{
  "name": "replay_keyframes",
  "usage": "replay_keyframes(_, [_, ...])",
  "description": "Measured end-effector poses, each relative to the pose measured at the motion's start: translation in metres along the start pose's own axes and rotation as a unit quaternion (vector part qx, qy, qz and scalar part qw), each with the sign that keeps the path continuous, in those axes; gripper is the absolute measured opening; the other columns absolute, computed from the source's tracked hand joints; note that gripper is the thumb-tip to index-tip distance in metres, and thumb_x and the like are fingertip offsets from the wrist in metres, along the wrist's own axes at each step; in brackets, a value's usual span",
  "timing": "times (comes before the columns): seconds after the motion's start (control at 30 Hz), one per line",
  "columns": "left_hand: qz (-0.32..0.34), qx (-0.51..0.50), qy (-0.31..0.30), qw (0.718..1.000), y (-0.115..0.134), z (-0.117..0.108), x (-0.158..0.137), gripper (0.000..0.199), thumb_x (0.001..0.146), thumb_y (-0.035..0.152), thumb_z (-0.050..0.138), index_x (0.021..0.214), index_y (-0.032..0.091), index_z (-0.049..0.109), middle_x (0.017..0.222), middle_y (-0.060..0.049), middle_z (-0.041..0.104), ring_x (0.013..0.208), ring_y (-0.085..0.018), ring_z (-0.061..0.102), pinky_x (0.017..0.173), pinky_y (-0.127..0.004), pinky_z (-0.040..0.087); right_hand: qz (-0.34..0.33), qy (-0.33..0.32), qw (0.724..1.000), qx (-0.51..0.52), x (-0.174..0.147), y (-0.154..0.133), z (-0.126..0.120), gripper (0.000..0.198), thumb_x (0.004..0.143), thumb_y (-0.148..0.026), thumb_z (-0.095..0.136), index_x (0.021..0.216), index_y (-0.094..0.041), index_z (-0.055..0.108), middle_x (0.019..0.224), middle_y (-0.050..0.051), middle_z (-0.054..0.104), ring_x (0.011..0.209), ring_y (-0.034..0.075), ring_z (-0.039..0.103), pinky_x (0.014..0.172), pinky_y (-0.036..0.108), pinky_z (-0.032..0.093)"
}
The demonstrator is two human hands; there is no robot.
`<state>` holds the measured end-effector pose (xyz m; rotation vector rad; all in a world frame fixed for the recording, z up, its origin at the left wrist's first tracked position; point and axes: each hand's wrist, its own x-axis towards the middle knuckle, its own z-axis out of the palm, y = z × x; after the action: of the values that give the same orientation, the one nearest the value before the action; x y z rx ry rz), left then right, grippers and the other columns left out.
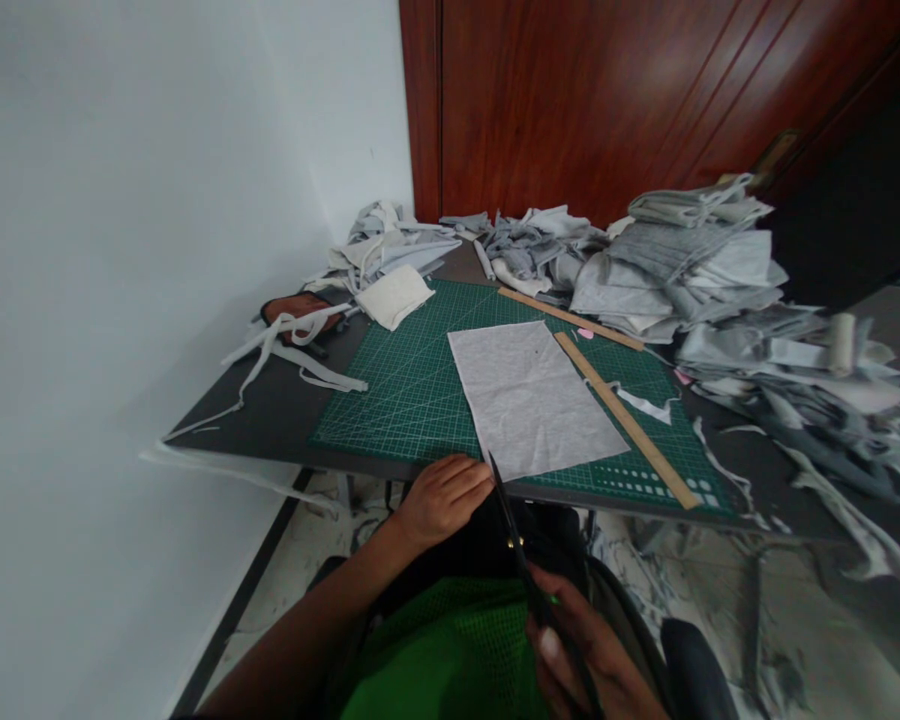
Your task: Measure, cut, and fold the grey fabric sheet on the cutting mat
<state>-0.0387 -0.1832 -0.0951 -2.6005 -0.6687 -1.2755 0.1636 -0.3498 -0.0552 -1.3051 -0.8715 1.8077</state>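
A light grey piece of fabric [536, 395], four-sided and slightly creased, lies on the green cutting mat [397, 400]. My left hand [446, 497] is at the table's front edge with its fingers closed on the fabric's near left corner; the thumb is hidden. In my right hand [589, 645] is a pair of black scissors [521, 560], held by the handles below the table edge. Their blades point up and away from me, the tips touching or just over the fabric by my left fingers. Whether the blades are parted is hard to make out.
One wooden ruler [626, 420] lies along the fabric's right side, another ruler [570, 318] farther back. Folded grey cloth [675, 250] is stacked at the back right, above loose scraps [832, 370]. More fabric pieces [394, 260] and strips are at the left. A white wall [157, 250] borders the table.
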Motion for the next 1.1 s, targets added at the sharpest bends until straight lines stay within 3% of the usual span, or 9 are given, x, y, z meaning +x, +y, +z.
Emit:
replay_keyframes(0.17, [0.003,-0.002,0.002,1.0,0.0,-0.002,0.002,0.024,0.103,0.008,0.049,0.097,0.014,0.071,0.097,-0.007,0.078,0.087,-0.017,0.071,0.084,-0.033,0.063,-0.007,-0.012,1.0,0.002,0.011,0.01,-0.001,0.089,0.07,-0.084,0.073,0.14,-0.031,0.063,0.072,0.001,0.057,0.053,0.018,0.056,0.059,0.04,0.055])
replay_keyframes(0.43, [0.0,-0.004,0.0,1.0,0.0,-0.002,0.001,0.025,0.102,0.006,0.049,0.099,0.016,0.071,0.098,-0.006,0.078,0.089,-0.017,0.072,0.085,-0.033,0.064,-0.023,-0.002,1.0,0.015,0.005,0.005,0.0,0.071,0.077,-0.073,0.074,0.134,-0.031,0.067,0.073,0.0,0.057,0.054,0.018,0.055,0.059,0.039,0.052])
replay_keyframes(0.63, [-0.001,-0.007,-0.009,1.0,0.0,-0.001,0.0,0.025,0.102,0.007,0.049,0.103,0.017,0.072,0.1,-0.006,0.078,0.092,-0.017,0.072,0.088,-0.034,0.063,-0.02,-0.003,1.0,0.016,0.003,0.001,0.001,0.07,0.079,-0.071,0.075,0.137,-0.033,0.066,0.073,0.0,0.057,0.049,0.015,0.051,0.055,0.036,0.05])
replay_keyframes(1.1, [-0.004,0.007,-0.008,1.0,-0.001,0.002,-0.005,0.025,0.1,0.006,0.05,0.103,0.018,0.073,0.101,-0.005,0.078,0.095,-0.017,0.072,0.091,-0.033,0.062,-0.034,-0.002,0.999,0.012,0.011,0.024,-0.004,0.074,0.081,-0.068,0.076,0.14,-0.026,0.062,0.069,-0.005,0.053,0.046,0.007,0.037,0.047,0.024,0.032])
